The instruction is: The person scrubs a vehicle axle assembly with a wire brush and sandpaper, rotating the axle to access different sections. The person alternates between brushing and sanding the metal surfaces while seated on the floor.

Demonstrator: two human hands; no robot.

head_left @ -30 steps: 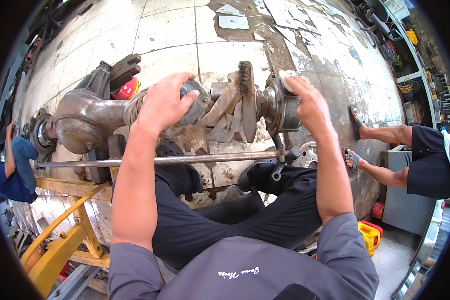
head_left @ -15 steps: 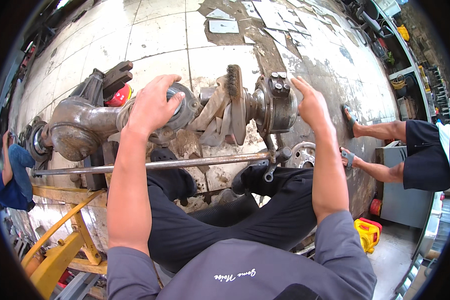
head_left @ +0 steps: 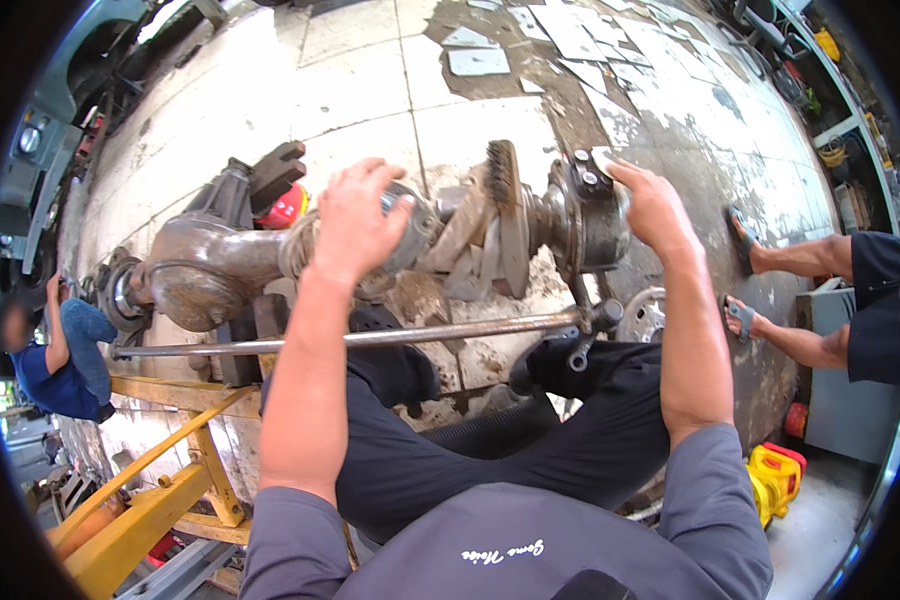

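1. The big metal axle (head_left: 210, 285) is lying from left to right, just past a long thin bar (head_left: 450, 333).
2. The left hand (head_left: 358, 220) is resting over a round metal part (head_left: 417, 243), thumb and fingers spread wide. Pressing lightly there should be helping to keep things steady.
3. The right hand (head_left: 662, 210) is sitting by the top of the end piece (head_left: 607, 230), next to a small white thing (head_left: 602, 157) (it is looking too tiny to name). I cannot tell if its fingers are pinching it.
4. Going slowly around each bolt (head_left: 590, 178) and minding sharp edges is probably working best.
5. The wooden brush (head_left: 515, 250) is lying across the axle against a tan cloth (head_left: 458, 245), so bumping it could be knocking it off.
6. A yellow and red thing (head_left: 773, 482), maybe a jug, is standing down on the right; its inside is not showing.
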